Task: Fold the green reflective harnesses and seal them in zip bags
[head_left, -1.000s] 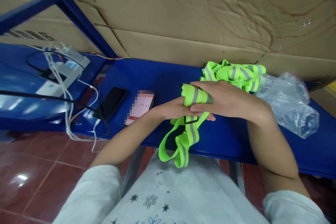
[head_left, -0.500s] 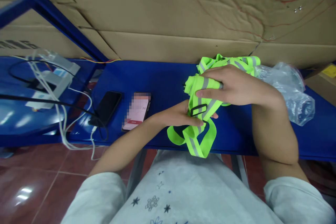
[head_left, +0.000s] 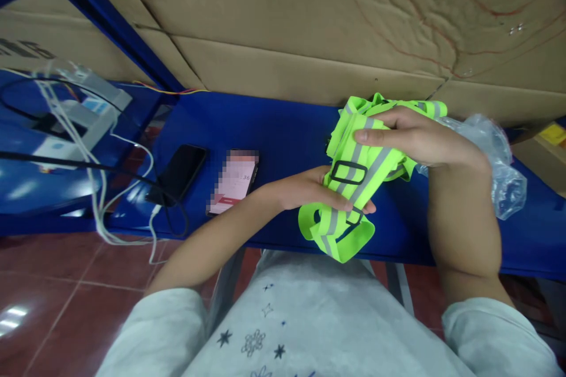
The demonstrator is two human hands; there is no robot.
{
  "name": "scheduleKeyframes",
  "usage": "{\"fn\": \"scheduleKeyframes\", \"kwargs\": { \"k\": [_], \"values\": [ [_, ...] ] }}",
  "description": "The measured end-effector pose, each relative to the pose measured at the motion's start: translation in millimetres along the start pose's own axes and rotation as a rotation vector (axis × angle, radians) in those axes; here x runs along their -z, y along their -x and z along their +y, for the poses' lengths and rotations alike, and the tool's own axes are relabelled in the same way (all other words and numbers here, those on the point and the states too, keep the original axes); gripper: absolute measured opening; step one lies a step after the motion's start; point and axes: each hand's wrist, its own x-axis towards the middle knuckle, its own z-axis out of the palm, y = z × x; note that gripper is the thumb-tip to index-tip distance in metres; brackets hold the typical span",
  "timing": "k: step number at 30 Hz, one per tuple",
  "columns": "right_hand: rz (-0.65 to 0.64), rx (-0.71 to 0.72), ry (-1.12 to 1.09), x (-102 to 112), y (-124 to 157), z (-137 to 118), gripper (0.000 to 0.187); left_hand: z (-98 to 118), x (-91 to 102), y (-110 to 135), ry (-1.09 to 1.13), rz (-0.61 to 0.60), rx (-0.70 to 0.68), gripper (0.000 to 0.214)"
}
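Note:
A bundle of neon yellow-green reflective straps with grey stripes is gathered between my hands above the blue bench. My left hand grips its lower end, thumb on top and fingertips showing past the far side. Over the upper part lies my right hand, thumb pressed along the folded strap and the other fingers partly hidden behind it. A black slide buckle shows on the strap between the hands, and a second buckle sits by my left fingertips. Below them hangs a loose loop. More of the same strapping lies behind my right hand.
A clear plastic bag lies right of my right wrist. On the blue bench to the left are a lit phone and a dark phone. White cables run by a power strip. Cardboard stands behind.
The right hand has shifted up along the bundle, laying the straps flatter. Both black buckles now show more plainly, and the loose loop below is smaller. The view has moved slightly.

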Motion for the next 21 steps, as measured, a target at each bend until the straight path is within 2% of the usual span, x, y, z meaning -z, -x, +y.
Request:
{"fn": "scheduleKeyframes", "kwargs": {
  "k": [2,4,8,12,14,17,21],
  "values": [
    [-0.064,-0.061,-0.141,1,0,2,0.043,-2,-0.9,0,0.07,-0.047,0.012,0.041],
    [-0.064,-0.109,-0.305,0,-1,5,0.039,-3,-1.9,0,0.089,-0.088,0.0,0.043],
    [-0.024,-0.151,-0.551,-8,-10,10,0.038,3,-2.5,3,-0.102,-0.063,-0.096,0.041],
    [-0.105,-0.164,-0.67,-23,-24,14,0.03,11,-0.9,9,-0.284,-0.04,-0.226,0.034],
    [-0.106,-0.143,-0.617,-30,-31,16,0.027,13,0.2,11,-0.278,-0.032,-0.257,0.037],
    [-0.034,-0.044,-0.42,-35,-37,17,0.028,12,1.6,11,-0.206,0.02,-0.26,0.045],
    [0.046,0.091,-0.113,-29,-31,11,0.038,8,3.3,8,-0.171,0.042,-0.221,0.049]
  ]
}}
